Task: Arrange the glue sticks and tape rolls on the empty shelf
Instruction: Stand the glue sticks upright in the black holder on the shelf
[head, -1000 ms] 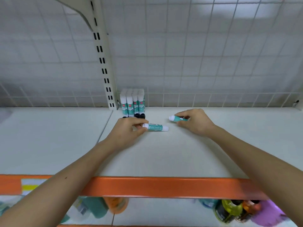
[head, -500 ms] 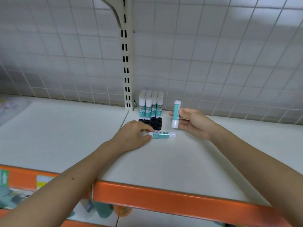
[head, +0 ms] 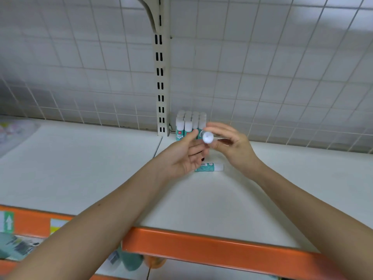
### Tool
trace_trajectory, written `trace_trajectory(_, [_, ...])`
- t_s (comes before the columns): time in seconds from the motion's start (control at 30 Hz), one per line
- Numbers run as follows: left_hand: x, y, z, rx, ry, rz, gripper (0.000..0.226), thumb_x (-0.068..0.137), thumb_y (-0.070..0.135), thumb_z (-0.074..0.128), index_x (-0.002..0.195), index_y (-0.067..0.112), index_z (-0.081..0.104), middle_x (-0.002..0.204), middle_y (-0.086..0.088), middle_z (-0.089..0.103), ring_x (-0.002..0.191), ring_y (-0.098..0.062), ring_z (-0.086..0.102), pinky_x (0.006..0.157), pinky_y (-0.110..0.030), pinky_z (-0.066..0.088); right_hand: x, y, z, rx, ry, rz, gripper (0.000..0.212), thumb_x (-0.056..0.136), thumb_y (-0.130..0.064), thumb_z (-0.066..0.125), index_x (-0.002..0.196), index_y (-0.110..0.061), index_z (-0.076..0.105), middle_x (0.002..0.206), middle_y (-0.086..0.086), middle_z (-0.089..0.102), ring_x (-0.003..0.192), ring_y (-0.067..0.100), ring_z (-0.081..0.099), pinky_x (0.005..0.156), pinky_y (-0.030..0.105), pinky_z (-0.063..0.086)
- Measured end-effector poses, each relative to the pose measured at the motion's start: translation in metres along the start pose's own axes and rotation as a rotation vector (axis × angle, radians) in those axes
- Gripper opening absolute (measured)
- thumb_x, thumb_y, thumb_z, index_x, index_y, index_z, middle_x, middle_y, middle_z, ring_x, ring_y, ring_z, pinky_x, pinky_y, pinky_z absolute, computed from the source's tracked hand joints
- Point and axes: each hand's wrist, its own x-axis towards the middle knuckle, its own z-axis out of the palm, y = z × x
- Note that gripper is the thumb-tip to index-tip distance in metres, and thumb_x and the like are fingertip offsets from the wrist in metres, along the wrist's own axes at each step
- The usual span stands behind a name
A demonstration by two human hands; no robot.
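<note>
A glue stick (head: 207,137) is held up above the white shelf (head: 201,199), its white cap pointing at the camera. My right hand (head: 235,147) pinches it from the right, between fingers and thumb. My left hand (head: 184,156) meets it from the left, with thumb and curled fingers against it. Motion blur hides the exact contact. A second teal glue stick (head: 210,167) lies flat on the shelf just below both hands, cap to the right. Several glue sticks (head: 189,123) stand upright in a tight block at the back. No tape rolls are in sight.
A slotted cream upright (head: 161,87) rises just left of the standing block, in front of a wire-grid back wall. The shelf's orange front edge (head: 212,245) runs across the foreground. Coloured goods (head: 131,259) sit on the shelf underneath.
My left hand let go of the stick lying on the shelf and rose to the stick in my right hand. That stick tipped from upright to cap-toward-camera.
</note>
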Motion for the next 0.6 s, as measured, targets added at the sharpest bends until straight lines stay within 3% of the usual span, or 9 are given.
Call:
trace_trajectory(0.07, [0.000, 0.001, -0.002, -0.030, -0.008, 0.012, 0.022, 0.093, 0.034, 0.050, 0.090, 0.016, 0.061, 0.073, 0.002, 0.070, 0.068, -0.009, 0.059, 0.055, -0.016, 0.049, -0.005, 0.005, 0.001, -0.289, -0.047, -0.187, 0.031, 0.082, -0.018, 0.062, 0.106, -0.038, 0.061, 0.117, -0.024, 0.050, 0.106, 0.013, 0.047, 0.092, 0.005, 0.030])
trace_trajectory(0.13, [0.003, -0.001, -0.005, 0.007, -0.017, 0.049, 0.017, 0.093, 0.028, 0.052, 0.092, 0.015, 0.061, 0.083, -0.003, 0.070, 0.074, -0.013, 0.063, 0.067, -0.020, 0.051, -0.008, 0.010, 0.001, -0.348, -0.043, -0.261, 0.033, 0.082, -0.015, 0.058, 0.109, -0.033, 0.060, 0.116, -0.023, 0.049, 0.101, 0.014, 0.047, 0.091, 0.004, 0.029])
trace_trajectory(0.2, [0.007, -0.004, -0.010, 0.086, -0.019, 0.123, 0.015, 0.093, 0.023, 0.051, 0.098, 0.013, 0.061, 0.098, -0.006, 0.066, 0.090, -0.019, 0.060, 0.080, -0.026, 0.047, -0.010, 0.006, -0.001, -0.217, 0.007, -0.179, 0.035, 0.083, -0.005, 0.056, 0.105, -0.031, 0.062, 0.110, -0.019, 0.054, 0.095, 0.007, 0.052, 0.086, 0.008, 0.039])
trace_trajectory(0.27, [0.007, -0.006, -0.016, 0.211, -0.015, 0.210, 0.015, 0.094, 0.020, 0.050, 0.100, 0.014, 0.063, 0.101, -0.005, 0.065, 0.094, -0.020, 0.057, 0.080, -0.026, 0.044, -0.007, -0.001, -0.004, -0.086, 0.082, -0.038, 0.037, 0.085, 0.002, 0.055, 0.094, -0.033, 0.063, 0.098, -0.016, 0.059, 0.082, -0.001, 0.055, 0.079, 0.011, 0.044])
trace_trajectory(0.4, [0.006, -0.005, -0.022, 0.394, 0.006, 0.333, 0.016, 0.092, 0.017, 0.054, 0.105, 0.018, 0.063, 0.096, 0.001, 0.067, 0.083, -0.011, 0.059, 0.070, -0.017, 0.044, 0.004, -0.010, -0.003, 0.004, 0.109, 0.163, 0.022, 0.087, -0.012, 0.058, 0.088, -0.033, 0.063, 0.078, -0.012, 0.063, 0.063, -0.005, 0.057, 0.066, 0.012, 0.049])
trace_trajectory(0.5, [0.010, -0.006, -0.026, 0.517, 0.017, 0.425, 0.013, 0.088, 0.014, 0.059, 0.097, 0.022, 0.063, 0.087, 0.006, 0.067, 0.070, 0.004, 0.061, 0.060, -0.006, 0.044, 0.012, -0.012, 0.006, -0.022, 0.063, 0.225, 0.010, 0.083, -0.020, 0.064, 0.088, -0.030, 0.065, 0.077, -0.010, 0.064, 0.057, -0.005, 0.057, 0.057, 0.010, 0.048])
trace_trajectory(0.6, [0.013, -0.005, -0.029, 0.568, 0.007, 0.486, 0.011, 0.087, 0.014, 0.061, 0.094, 0.022, 0.065, 0.086, 0.005, 0.068, 0.069, 0.008, 0.062, 0.064, -0.004, 0.045, 0.020, -0.013, 0.014, -0.049, 0.070, 0.230, 0.012, 0.082, -0.018, 0.065, 0.093, -0.015, 0.069, 0.072, -0.004, 0.064, 0.051, -0.006, 0.056, 0.054, 0.007, 0.045])
